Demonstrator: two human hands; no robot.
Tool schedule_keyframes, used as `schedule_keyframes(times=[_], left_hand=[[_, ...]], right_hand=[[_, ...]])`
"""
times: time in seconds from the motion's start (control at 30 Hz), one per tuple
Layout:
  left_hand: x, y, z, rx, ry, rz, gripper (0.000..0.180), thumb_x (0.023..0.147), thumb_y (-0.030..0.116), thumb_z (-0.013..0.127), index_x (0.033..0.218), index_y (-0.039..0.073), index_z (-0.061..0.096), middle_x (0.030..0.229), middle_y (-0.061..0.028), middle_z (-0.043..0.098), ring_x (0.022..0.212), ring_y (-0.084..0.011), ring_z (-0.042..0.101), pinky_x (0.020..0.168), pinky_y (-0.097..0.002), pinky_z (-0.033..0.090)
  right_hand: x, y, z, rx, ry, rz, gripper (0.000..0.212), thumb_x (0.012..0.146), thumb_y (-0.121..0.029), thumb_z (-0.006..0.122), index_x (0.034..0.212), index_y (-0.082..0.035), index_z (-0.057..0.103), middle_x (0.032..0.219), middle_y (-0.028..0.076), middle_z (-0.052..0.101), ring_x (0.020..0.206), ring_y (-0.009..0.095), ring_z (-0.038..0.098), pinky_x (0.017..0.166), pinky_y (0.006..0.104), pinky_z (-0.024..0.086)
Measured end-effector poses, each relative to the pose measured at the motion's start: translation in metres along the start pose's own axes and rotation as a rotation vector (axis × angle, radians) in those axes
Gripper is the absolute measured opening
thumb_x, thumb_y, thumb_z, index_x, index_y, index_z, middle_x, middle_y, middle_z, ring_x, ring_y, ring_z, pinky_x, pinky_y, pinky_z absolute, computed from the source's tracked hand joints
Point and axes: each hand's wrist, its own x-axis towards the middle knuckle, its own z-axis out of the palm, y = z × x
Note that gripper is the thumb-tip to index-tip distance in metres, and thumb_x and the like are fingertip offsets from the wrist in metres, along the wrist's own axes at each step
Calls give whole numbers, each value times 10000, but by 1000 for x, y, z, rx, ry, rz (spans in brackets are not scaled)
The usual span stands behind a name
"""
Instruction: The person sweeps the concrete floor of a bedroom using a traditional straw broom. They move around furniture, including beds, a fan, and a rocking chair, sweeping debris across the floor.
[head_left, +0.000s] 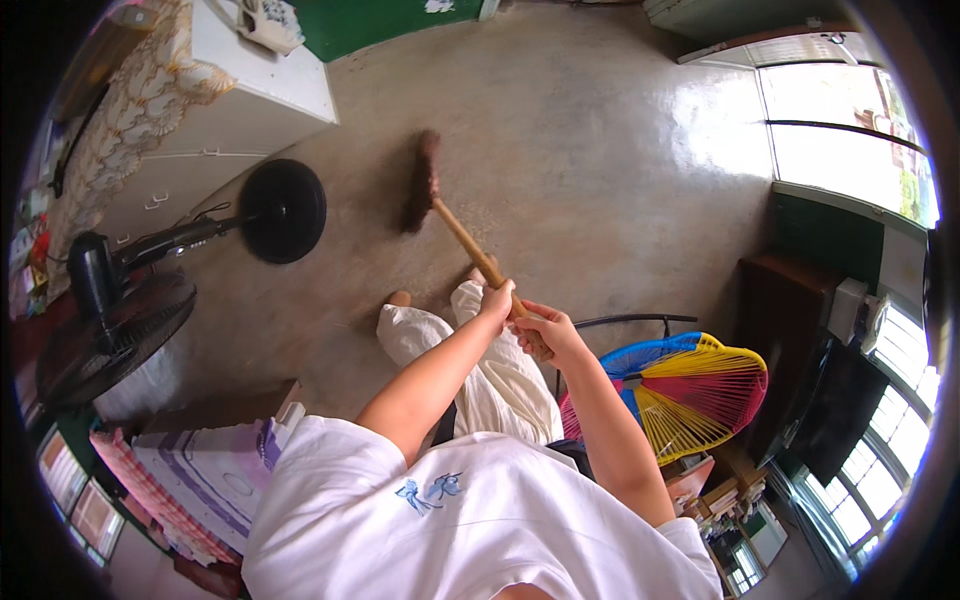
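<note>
I saw the left hand [497, 300] and right hand [546, 328] both holding the broom [462, 235]. It looked mid-sweep; the next stroke seemed to need steady hands.

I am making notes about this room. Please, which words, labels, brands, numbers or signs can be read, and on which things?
No text can be read.
Broom: none seen.
Shirt: blue picture, no words seen.
White patch at top edge: too small to tell.
Bag: print too small.
</note>
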Motion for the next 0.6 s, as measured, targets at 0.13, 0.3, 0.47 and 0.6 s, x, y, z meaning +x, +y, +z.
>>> schedule_keyframes(times=[0.13, 0.3, 0.47, 0.6], left_hand=[[7, -26, 31, 111, 11, -174, 297, 762, 273, 504, 893, 18, 430, 720, -100, 483, 516, -215, 525, 381, -312, 434], [-1, -58, 96, 171, -160, -263, 294, 778, 293, 496, 896, 36, 418, 727, -86, 491, 555, -212, 543, 477, -356, 501], [2, -43, 130, 183, -343, -282, 286, 783, 285, 492, 895, 35, 410, 697, -83, 489, 558, -222, 542, 464, -361, 469], [-19, -5, 119, 92, -313, -194, 267, 774, 297, 521, 860, 55, 450, 673, -55, 482, 549, -191, 531, 451, -331, 456]], right_hand=[[0, -2, -45, 68, -10, 42, 449, 733, 7, 603, 1160, 8, 465, 725, 115, 588, 518, 164, 528, 435, 266, 433], [-27, -5, -96, -32, 267, -15, 501, 711, 33, 606, 1187, 4, 451, 706, 124, 587, 481, 164, 522, 407, 272, 427], [-37, -26, -98, -41, 329, -160, 542, 703, 37, 604, 1212, 24, 420, 637, 98, 563, 455, 138, 506, 382, 258, 394], [-40, -38, -76, -159, 261, -239, 546, 717, 25, 613, 1226, 7, 414, 662, 105, 574, 461, 140, 512, 393, 266, 424]])
